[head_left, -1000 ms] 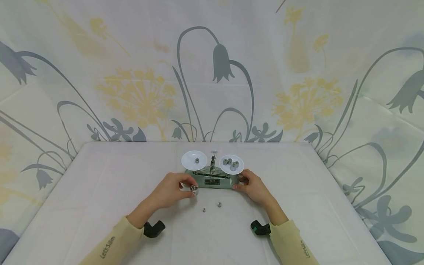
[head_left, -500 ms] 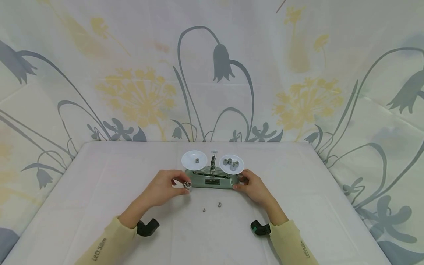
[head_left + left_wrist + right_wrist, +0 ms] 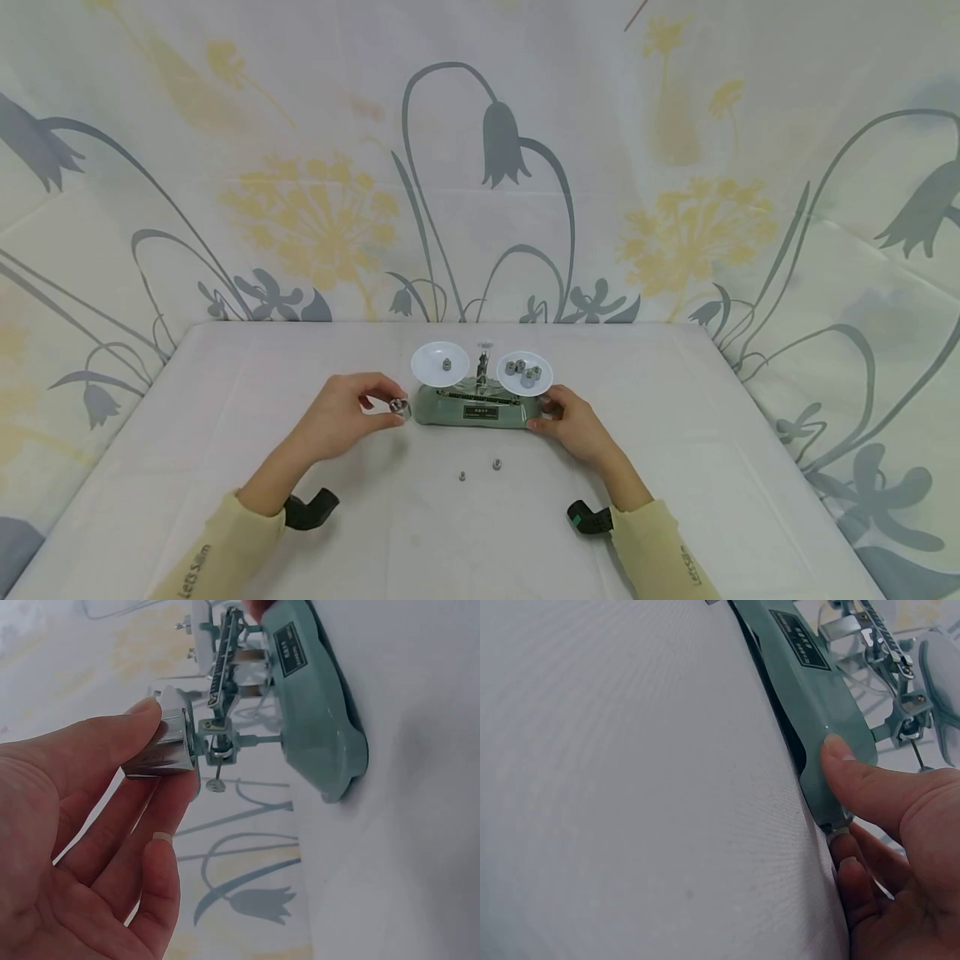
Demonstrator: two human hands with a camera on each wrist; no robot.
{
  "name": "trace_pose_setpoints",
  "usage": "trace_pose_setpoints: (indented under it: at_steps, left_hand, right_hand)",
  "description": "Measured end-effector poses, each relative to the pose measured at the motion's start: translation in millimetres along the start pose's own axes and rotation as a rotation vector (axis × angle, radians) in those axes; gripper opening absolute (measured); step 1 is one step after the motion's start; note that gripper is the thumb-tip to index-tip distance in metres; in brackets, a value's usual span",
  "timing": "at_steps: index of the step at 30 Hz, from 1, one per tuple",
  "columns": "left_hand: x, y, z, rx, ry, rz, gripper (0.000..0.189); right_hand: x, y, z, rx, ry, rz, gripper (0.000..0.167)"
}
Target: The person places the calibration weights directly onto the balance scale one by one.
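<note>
My left hand pinches a shiny metal weight, a short cylinder, between thumb and fingertips. It holds the weight beside the left end of a green balance scale. My right hand grips the scale's right end, thumb on the front of the base and fingers around the end. One small weight sits on the white left pan. Several metal weights stand on the right pan.
In front of the scale, a small weight and a tinier one stand on the white-covered table. A flower-printed cloth rises behind the table. Black wrist mounts are worn at both sleeves.
My left hand has moved left and slightly away from me with the metal weight, from in front of the base to beside its left end. The right hand stays on the scale.
</note>
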State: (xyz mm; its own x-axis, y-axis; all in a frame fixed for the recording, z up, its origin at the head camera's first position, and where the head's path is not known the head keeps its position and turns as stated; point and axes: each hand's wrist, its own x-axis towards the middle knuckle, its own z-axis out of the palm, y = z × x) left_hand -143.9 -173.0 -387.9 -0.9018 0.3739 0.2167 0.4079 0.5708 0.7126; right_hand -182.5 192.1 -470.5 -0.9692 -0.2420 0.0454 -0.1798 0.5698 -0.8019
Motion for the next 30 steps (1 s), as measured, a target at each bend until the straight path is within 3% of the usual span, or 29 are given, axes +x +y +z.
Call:
trace_pose_setpoints:
  at_steps: [16,30]
  left_hand:
    - [5.6,-2.1,-26.8,0.044,0.089,0.015,0.021]
    - [18.5,6.6,-31.5,0.038,0.099,0.024,0.021]
  right_hand:
    - [0.1,1,0,0.003,-0.002,-0.009,0.049]
    - [-0.3,1,0,0.009,-0.005,-0.008,0.050]
